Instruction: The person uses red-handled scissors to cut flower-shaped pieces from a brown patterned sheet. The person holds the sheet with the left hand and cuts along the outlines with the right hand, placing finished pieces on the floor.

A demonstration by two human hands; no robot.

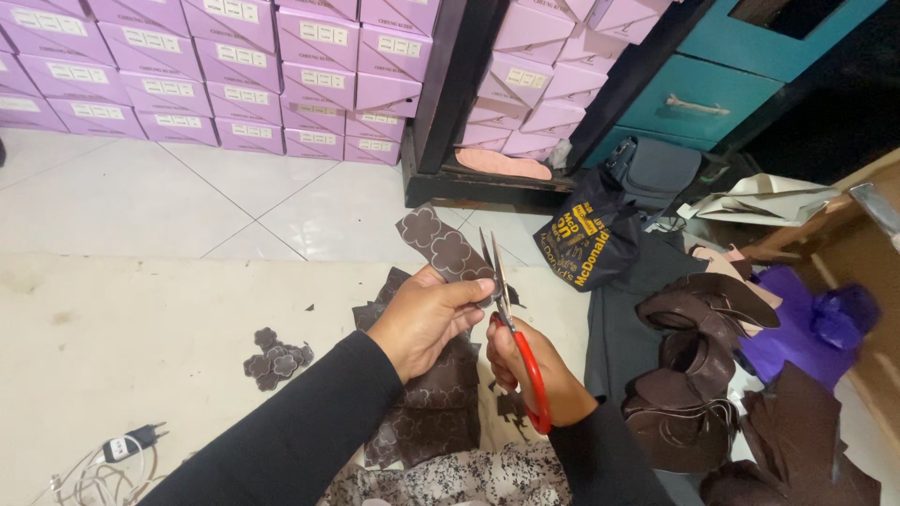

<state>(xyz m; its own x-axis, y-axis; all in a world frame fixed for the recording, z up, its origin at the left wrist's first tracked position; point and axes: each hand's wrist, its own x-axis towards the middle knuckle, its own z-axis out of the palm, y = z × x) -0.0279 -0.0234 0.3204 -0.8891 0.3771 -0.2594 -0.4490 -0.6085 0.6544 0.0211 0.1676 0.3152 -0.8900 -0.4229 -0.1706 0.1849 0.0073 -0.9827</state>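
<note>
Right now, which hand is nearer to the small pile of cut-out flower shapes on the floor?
Left. The left hand, holding the brown strip, is just right of the flower pile. The right hand, with the red-handled scissors, is farther right.

Brown strip (441, 245) marked with flower outlines stands up tilted above the floor, its lower end pinched; red-handled scissors (511, 328) point upward, blades open against its right edge.

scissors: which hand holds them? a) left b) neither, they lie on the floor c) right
c, the right hand grips the red-handled scissors, blades up against the brown strip that the left hand holds.
</note>
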